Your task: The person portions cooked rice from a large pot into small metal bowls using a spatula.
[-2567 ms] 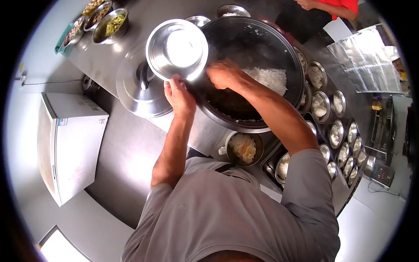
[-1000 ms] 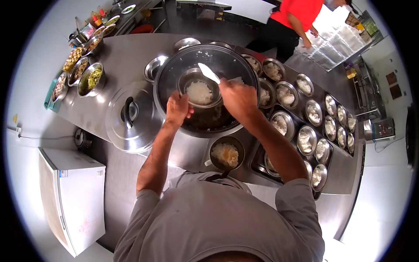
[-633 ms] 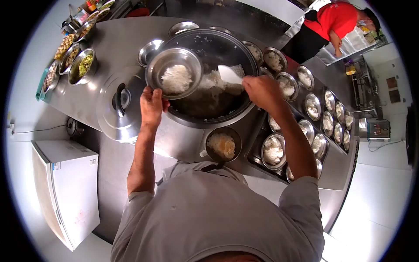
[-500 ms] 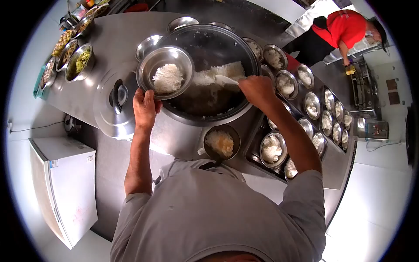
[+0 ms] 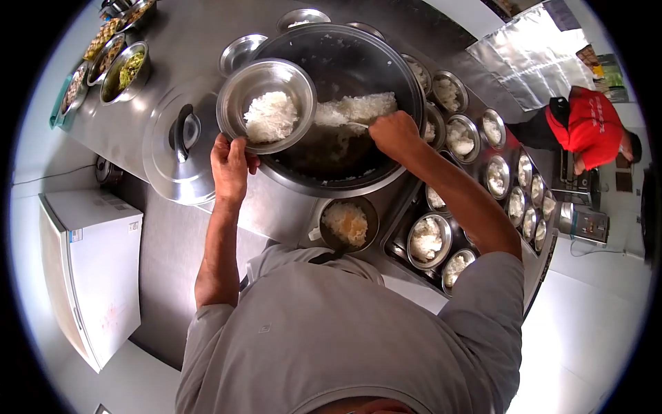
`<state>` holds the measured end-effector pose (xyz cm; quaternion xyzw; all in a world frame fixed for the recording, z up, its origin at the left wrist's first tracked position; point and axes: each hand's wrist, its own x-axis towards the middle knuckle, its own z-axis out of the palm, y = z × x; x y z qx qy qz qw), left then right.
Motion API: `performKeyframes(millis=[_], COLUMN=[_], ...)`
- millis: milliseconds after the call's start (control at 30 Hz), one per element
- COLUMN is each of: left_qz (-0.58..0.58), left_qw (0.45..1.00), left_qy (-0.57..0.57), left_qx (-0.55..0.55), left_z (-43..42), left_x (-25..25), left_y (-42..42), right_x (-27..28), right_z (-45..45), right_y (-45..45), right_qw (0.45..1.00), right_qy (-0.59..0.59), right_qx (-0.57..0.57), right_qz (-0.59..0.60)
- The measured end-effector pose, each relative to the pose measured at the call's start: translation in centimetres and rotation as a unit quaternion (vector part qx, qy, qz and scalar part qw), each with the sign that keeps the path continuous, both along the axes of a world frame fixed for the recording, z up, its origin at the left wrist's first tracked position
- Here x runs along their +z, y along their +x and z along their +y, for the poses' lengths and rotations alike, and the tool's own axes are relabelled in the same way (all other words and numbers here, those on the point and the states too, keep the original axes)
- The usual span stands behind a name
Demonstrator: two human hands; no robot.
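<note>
My left hand (image 5: 231,165) grips the rim of a steel bowl (image 5: 233,103) with a mound of white rice (image 5: 271,117) in it, held over the left side of a large dark pot (image 5: 345,58). Closed round the handle of a rice paddle (image 5: 358,125), my right hand (image 5: 395,134) is inside the pot's right part. The paddle's thin white edge shows beside a block of rice (image 5: 365,105); the rest of it is hidden. Dark bottom shows in the pot's lower part.
Left of the pot lies a steel lid (image 5: 165,162). A handled pot of rice (image 5: 345,224) stands near my body. Several rice bowls (image 5: 427,240) fill the right side, some on a dark tray (image 5: 394,245). A person in red (image 5: 589,127) bends at the far right.
The rice bowl has gone from inside the pot to above its left side. My right hand has lowered the paddle to the rice block. The person in red has moved right.
</note>
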<state>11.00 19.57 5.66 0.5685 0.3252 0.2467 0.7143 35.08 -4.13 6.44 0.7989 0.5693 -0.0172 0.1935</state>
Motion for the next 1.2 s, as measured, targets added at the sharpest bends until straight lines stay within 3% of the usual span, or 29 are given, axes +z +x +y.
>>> performKeyframes(millis=[233, 300, 433, 500, 533, 600, 667, 733, 867, 933, 967, 1033, 1167, 1200], left_qz=[-0.006, 0.0, -0.001, -0.006, -0.015, -0.024, -0.003, -0.01, -0.023, -0.03, -0.036, -0.03, -0.037, -0.037], left_qw=[1.0, 1.0, 0.999, 0.999, 0.999, 0.999, 0.999, 0.999, 0.999, 0.999, 0.999, 0.999, 0.999, 0.999], left_qy=[0.009, 0.014, 0.028, 0.033, 0.026, 0.017, 0.038, 0.034, 0.015, 0.01, 0.002, 0.012, 0.018, 0.021], left_qx=[0.004, 0.01, 0.019, 0.026, 0.028, 0.033, 0.028, 0.026, 0.026, 0.023, 0.023, 0.019, 0.012, 0.006], left_z=[-0.4, -0.4, -0.8, -1.0, -1.0, -0.9, -0.9, -0.9, -0.8, -0.7, -0.7, -0.8, -0.6, -0.6], left_x=[-0.6, -0.9, -0.8, -0.7, -1.0, -1.1, -0.9, -1.1, -1.1, -1.4, -1.4, -1.1, -1.2, -1.1], left_y=[0.2, 0.0, 0.1, 0.3, 0.3, 0.4, 0.1, 0.1, 0.2, 0.2, 0.2, 0.2, 0.3, 0.3], right_x=[0.0, 0.9, -1.1, -5.9, -5.9, -6.1, -6.5, -7.4, -9.2, -8.1, -7.5, -6.8, -8.3, -9.0], right_z=[3.1, 4.6, 5.5, 4.0, 3.4, 2.1, 1.7, 1.9, 5.0, 7.0, 8.1, 10.0, 10.4, 10.1], right_y=[1.4, 2.2, 4.7, 6.9, 6.6, 5.2, 3.3, 2.1, -1.1, -3.8, -4.9, -6.4, -6.7, -6.8], right_qw=[0.999, 0.992, 0.978, 0.961, 0.96, 0.924, 0.938, 0.918, 0.921, 0.857, 0.855, 0.764, 0.786, 0.816], right_qy=[-0.007, -0.088, -0.137, -0.125, -0.125, -0.099, -0.088, -0.031, -0.025, 0.034, 0.038, 0.059, 0.11, 0.147], right_qx=[0.023, -0.001, -0.052, -0.048, -0.049, -0.072, -0.036, -0.065, -0.089, -0.249, -0.251, -0.398, -0.352, -0.309], right_qz=[0.03, 0.094, 0.15, 0.243, 0.245, 0.362, 0.335, 0.39, 0.379, 0.45, 0.451, 0.505, 0.496, 0.465])
